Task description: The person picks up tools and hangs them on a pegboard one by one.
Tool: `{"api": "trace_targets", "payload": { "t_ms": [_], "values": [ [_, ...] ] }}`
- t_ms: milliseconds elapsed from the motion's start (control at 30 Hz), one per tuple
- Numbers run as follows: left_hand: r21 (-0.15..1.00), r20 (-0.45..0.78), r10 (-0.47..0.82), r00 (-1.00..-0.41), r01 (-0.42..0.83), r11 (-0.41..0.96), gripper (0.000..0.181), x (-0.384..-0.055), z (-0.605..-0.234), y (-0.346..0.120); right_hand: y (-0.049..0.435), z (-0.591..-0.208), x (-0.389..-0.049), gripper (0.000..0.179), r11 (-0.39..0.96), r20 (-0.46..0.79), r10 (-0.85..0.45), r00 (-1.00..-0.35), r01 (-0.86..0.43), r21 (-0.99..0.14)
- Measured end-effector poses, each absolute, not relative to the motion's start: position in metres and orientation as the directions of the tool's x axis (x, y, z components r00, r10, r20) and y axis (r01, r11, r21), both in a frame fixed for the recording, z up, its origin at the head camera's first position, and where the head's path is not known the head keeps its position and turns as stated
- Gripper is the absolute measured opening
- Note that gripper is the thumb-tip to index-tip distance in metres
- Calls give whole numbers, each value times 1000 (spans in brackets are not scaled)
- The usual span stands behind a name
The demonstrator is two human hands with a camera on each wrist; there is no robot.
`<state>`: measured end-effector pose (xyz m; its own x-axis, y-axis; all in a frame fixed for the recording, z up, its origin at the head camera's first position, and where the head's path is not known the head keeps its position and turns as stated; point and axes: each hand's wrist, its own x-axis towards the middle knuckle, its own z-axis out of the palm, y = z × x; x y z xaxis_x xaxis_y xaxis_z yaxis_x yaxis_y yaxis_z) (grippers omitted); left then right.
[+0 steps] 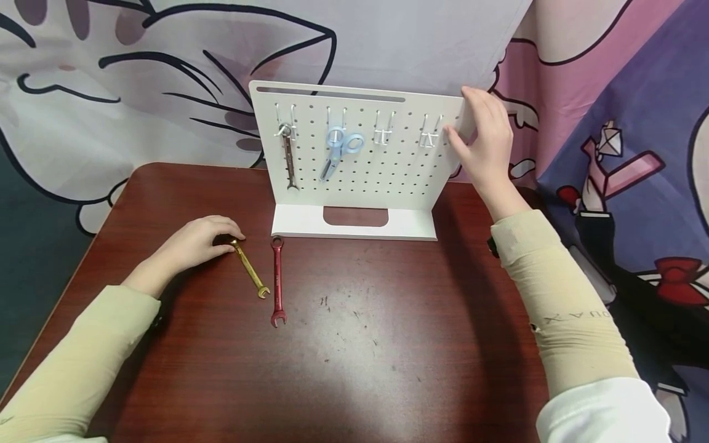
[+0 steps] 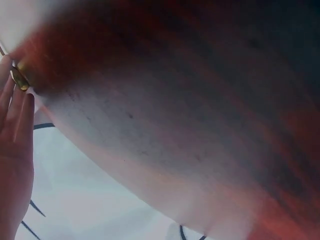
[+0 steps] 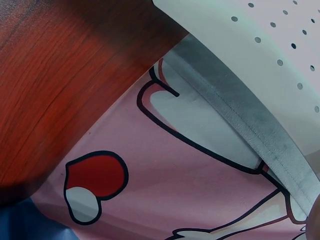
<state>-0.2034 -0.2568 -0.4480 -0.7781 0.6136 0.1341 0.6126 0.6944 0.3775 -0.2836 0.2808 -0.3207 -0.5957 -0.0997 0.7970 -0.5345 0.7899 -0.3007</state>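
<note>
My left hand (image 1: pixel 198 246) pinches the upper end of a gold wrench (image 1: pixel 248 268) between thumb and fingers; the wrench's open jaw points toward me over the table. Its gold end (image 2: pixel 20 79) shows beside the fingers in the left wrist view. To the right of it lies a red wrench (image 1: pixel 278 283), its ring end by the pegboard's base. My right hand (image 1: pixel 486 138) holds the upper right edge of the white pegboard (image 1: pixel 388 166), thumb on the front face. From the pegboard's hooks hang a silver wrench (image 1: pixel 288 157) at the left and light blue scissors (image 1: pixel 336 151) beside it.
Two double hooks on the right, one of them a wire hook (image 1: pixel 429 138), carry nothing. The pegboard stands at the back of the brown wooden table (image 1: pixel 354 344). Behind it hangs a printed cloth (image 1: pixel 410 43), with a pink and purple part on the right.
</note>
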Motion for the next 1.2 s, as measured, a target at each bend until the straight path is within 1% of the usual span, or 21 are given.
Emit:
{"api": "trace_targets", "payload": {
  "t_ms": [233,433,667,867,1100,1200],
  "values": [
    [303,168,657,-735,673,675,25,-201,-448,-261,280,-323,-285,54,785,795,-99,-598,-537,-307],
    [285,171,663,-729,681,675,23,-199,-448,-264,281,-323,-286,55,787,796,-95,-598,-535,-308],
    [214,252,699,-670,743,635,24,-196,-447,-267,282,-323,-285,55,786,797,-98,-596,-537,-305],
    [156,278,712,-644,762,628,25,-191,-448,-270,282,-324,-286,55,787,797,-99,-596,-537,-304],
    [129,284,741,-609,790,600,30,-183,-447,-274,282,-323,-287,54,782,802,-105,-588,-547,-299],
    [132,259,749,-610,791,598,30,-181,-446,-276,282,-323,-288,55,781,805,-108,-583,-551,-295]
  ]
}}
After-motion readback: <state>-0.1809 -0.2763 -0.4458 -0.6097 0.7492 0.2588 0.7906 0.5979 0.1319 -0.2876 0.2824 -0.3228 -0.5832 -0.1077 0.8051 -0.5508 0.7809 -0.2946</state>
